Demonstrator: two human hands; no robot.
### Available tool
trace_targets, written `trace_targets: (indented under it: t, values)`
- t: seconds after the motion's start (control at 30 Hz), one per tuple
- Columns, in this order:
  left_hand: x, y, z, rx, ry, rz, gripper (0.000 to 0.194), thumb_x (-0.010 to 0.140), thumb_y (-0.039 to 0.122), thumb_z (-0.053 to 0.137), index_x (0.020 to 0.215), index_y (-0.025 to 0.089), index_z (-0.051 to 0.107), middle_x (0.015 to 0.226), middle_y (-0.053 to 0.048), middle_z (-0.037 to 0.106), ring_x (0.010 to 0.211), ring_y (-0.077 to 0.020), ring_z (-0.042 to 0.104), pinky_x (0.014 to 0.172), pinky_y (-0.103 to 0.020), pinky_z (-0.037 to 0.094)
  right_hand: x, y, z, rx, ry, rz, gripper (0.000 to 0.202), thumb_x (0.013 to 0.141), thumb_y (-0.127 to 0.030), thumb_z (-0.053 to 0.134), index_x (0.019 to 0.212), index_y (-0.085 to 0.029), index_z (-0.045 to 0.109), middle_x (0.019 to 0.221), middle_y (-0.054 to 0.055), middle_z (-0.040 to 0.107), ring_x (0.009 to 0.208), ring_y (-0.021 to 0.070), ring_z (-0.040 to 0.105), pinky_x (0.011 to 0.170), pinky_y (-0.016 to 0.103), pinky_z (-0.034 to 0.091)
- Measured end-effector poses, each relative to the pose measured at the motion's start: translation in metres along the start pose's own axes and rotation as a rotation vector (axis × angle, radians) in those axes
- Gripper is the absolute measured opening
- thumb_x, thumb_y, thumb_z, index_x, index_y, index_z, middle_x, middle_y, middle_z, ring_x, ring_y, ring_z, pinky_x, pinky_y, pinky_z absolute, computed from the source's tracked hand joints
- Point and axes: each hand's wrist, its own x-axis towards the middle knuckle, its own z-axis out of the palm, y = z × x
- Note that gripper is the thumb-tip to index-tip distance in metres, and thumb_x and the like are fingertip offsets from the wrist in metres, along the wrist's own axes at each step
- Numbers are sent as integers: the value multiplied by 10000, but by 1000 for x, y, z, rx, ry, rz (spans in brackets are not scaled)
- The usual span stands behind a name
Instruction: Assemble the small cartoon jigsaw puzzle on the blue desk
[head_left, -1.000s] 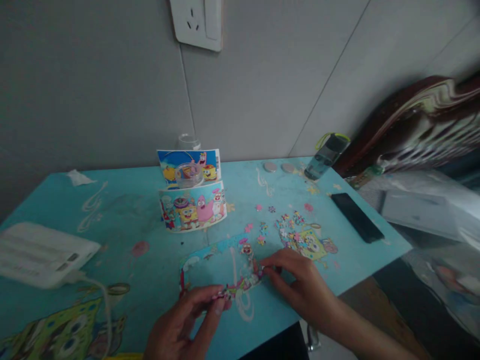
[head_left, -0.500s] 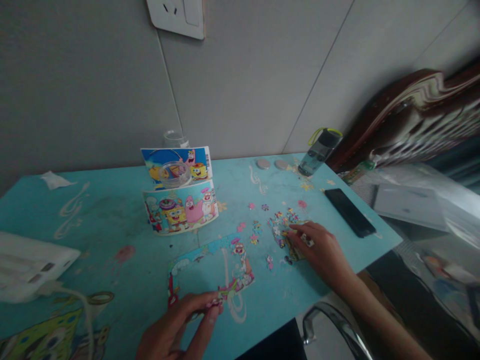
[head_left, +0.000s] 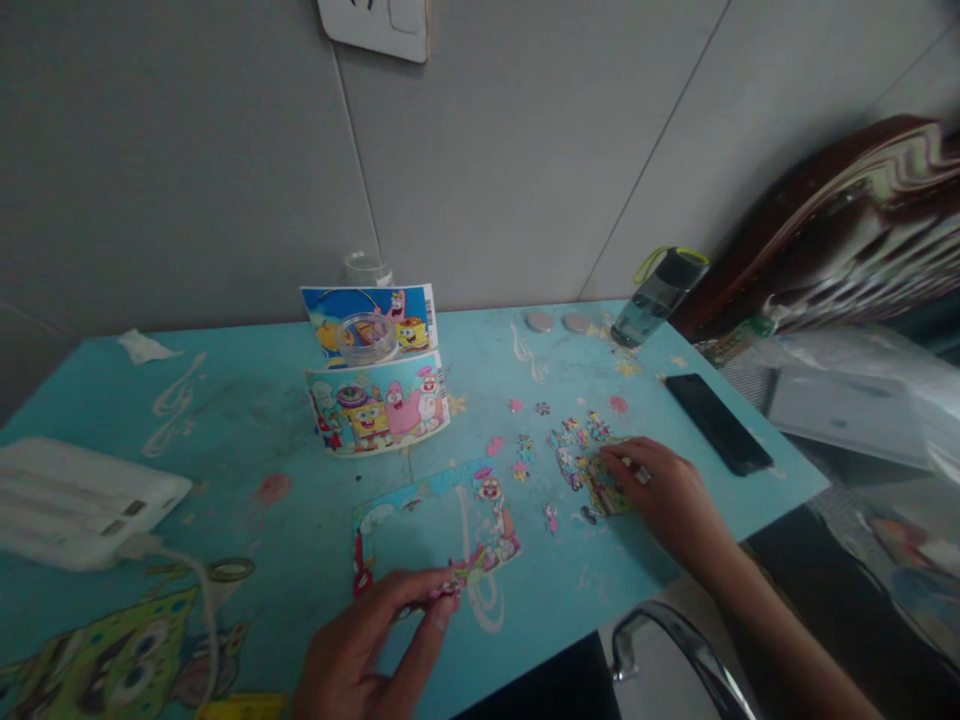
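meanwhile left hand (head_left: 382, 640) low, grip pinching puzzle piece (head_left: 444, 590); right hand (head_left: 664, 490) bent over loose pieces (head_left: 574, 448), grip narrow.

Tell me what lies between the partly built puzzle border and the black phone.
The head view shows a few loose pieces, then a denser heap with the right hand at its edge, between the puzzle border and the black phone.

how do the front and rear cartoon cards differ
The front card has a pale blue-green background; the rear card has a deep blue one. The front card is unobstructed, while a clear round container overlaps the rear card. The front card sits nearer the hands; the rear card is closer to the wall. Both show cartoon characters.
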Motion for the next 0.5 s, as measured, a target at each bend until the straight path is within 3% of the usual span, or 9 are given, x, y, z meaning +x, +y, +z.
trace_targets:
  t: [0.27,0.5]
  values:
    - [-1,0,1,17,0,26,136,889,359,724,988,271,754,958,17,793,843,-152,778,770,-171,623,0,1,-11,14,67,16,263,999,-381,566,1089,-247,774,1001,59,786,835,231,724,756,351,537]
    - [-2,-3,-1,47,-14,64,143,888,362,725,987,262,748,956,14,794,836,-150,778,765,-166,622,1,-11,-14,246,-104,-154,245,1009,-366,558,1117,-262,751,1077,63,764,919,204,705,732,303,547]
